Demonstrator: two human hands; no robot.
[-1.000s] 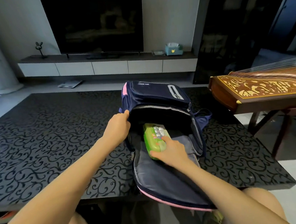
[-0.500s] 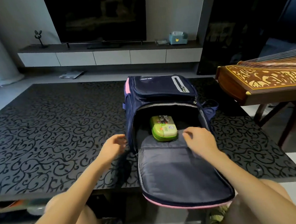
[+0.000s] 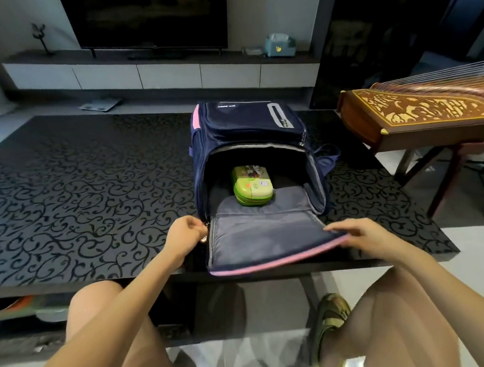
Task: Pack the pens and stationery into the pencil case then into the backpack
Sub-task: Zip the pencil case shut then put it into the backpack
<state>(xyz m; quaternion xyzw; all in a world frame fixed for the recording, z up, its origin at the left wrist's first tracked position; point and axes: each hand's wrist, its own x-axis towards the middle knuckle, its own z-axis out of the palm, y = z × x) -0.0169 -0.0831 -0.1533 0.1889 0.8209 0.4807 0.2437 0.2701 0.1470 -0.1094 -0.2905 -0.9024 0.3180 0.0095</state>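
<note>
The case lies inside the backpack, well apart from both hands, so packing looks done and closing is the step in hand. The left hand pinches the zip pull. The right hand grips the flap by its edge. Next, the flap likely needs lifting shut before zipping.

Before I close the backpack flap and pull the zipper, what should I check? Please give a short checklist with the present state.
1. The pencil case sits fully inside the backpack: ok.
2. Its lid looks shut: ok.
3. Nothing lies on the open flap: ok.
4. The right hand holds the flap edge: ok.
5. The left hand pinches the zipper pull: cannot tell, fingers hide the contact.
</note>
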